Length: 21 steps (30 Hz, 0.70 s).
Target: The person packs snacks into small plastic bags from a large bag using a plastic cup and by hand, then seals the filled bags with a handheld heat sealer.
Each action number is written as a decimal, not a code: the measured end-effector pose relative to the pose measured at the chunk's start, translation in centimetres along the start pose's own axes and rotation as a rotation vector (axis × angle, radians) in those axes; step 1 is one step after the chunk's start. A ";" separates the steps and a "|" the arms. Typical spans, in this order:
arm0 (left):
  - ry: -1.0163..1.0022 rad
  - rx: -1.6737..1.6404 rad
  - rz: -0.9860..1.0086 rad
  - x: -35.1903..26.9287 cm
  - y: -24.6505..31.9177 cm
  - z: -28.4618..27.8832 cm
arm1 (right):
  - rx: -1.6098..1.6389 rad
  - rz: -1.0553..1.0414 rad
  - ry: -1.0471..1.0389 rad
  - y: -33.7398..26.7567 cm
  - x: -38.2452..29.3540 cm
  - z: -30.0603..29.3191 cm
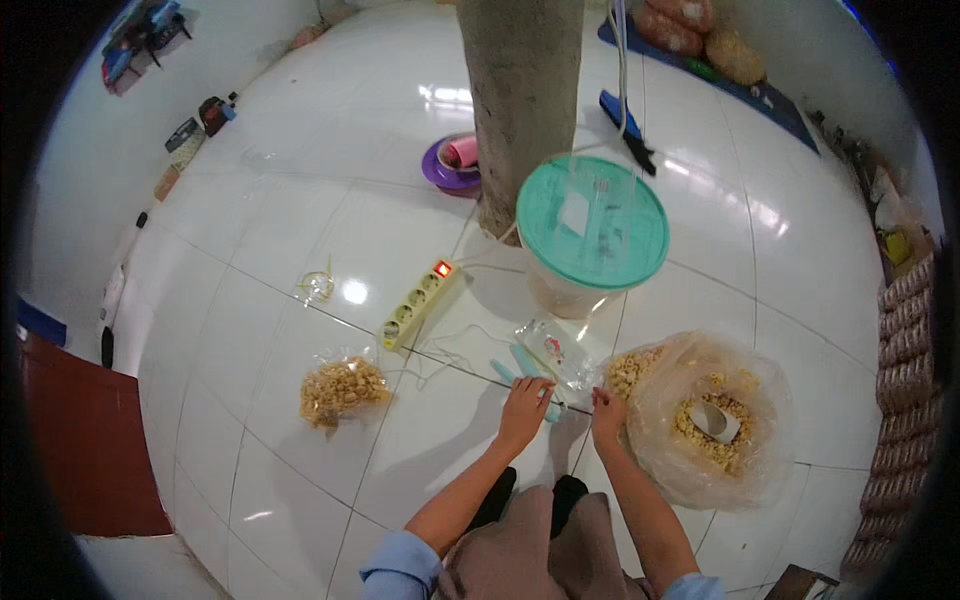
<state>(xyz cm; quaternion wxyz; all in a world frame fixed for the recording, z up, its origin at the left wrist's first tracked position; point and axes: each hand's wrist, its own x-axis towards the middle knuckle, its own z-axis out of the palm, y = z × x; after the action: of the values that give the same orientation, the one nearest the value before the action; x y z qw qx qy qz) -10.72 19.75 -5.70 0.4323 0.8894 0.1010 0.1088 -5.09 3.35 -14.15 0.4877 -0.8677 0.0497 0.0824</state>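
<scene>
My left hand (529, 403) lies over a light-blue handheld tool (526, 361) on the tiled floor; whether it grips it I cannot tell. The tool has two long arms and a thin white cable. My right hand (606, 411) is at the lower right corner of a clear plastic bag (556, 351) with a red print, its fingertips close together. To its right stands a large open plastic sack (660, 457) of small beige snack pieces (630, 371), with a white scoop or cup (714, 421) inside. A smaller clear bag of snacks (343, 390) lies at the left.
Beyond my hands is a clear tub with a turquoise lid (645, 259), beside a concrete pillar (525, 90). A power strip (417, 304) with a lit red switch lies left of it. Yellow ties (318, 286) lie farther left. Stacked packs (904, 360) line the right side.
</scene>
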 end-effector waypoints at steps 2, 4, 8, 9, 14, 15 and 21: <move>-0.060 0.013 0.079 1.9 0.0 2.2 | 0.117 0.094 0.258 0.0 0.8 0.9; -0.138 0.066 0.244 3.0 -1.0 3.7 | 0.126 0.097 0.267 -1.3 0.9 1.8; -0.151 0.078 0.201 3.4 -1.8 5.9 | 0.073 0.182 0.138 -2.9 1.7 1.6; -0.151 0.093 0.213 3.4 -1.7 6.1 | -0.028 0.206 0.107 -3.2 2.0 1.5; -0.152 0.110 0.255 3.3 -1.4 6.1 | -0.076 0.247 0.190 -3.7 2.2 2.1; -0.150 0.138 0.261 3.3 -1.3 6.3 | -0.039 0.240 0.220 -2.9 2.4 2.4; -0.190 0.267 0.251 2.9 -0.2 7.7 | 0.188 0.184 0.323 0.6 2.8 2.5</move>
<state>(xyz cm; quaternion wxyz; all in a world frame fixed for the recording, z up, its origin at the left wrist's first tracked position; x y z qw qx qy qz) -5.77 14.95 -10.21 0.3013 0.9507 -0.0385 0.0633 -2.70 5.20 -16.43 0.5427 -0.8121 0.2136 -0.0186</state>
